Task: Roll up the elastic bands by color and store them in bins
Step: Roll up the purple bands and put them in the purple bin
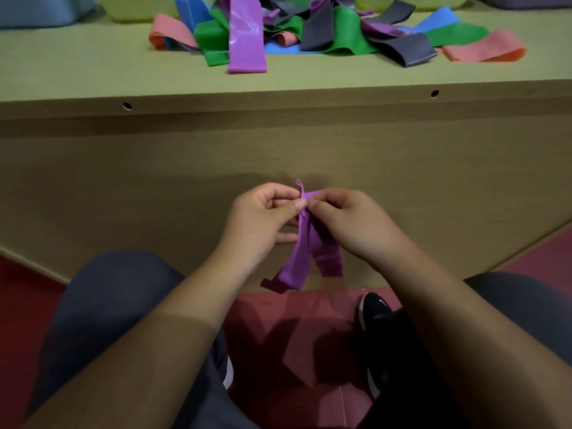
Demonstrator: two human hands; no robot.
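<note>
- purple band (305,258): held in the air in front of the table (77,72) front panel, below the top surface; lower loops hanging free between the knees.
- fingers (298,204) of left hand (263,218) and right hand (349,221): clamped together on the band's upper end, thumbs against forefingers, with a small folded tip standing above the pinch.
- judged step: starting the roll.
- flatten the layers first; bunched just below the pinch.
- turn the tip over tightly to form a small core, then wind hand over hand, keeping the edges aligned.
- apply light tension only to the hanging part; too much stretch is likely to spring the roll open.
- keep the finished roll pinched until placed in a bin (123,7) at the table's far edge; which bin takes purple: cannot tell.
- leave the mixed pile (325,35) on the table top alone meanwhile.
</note>
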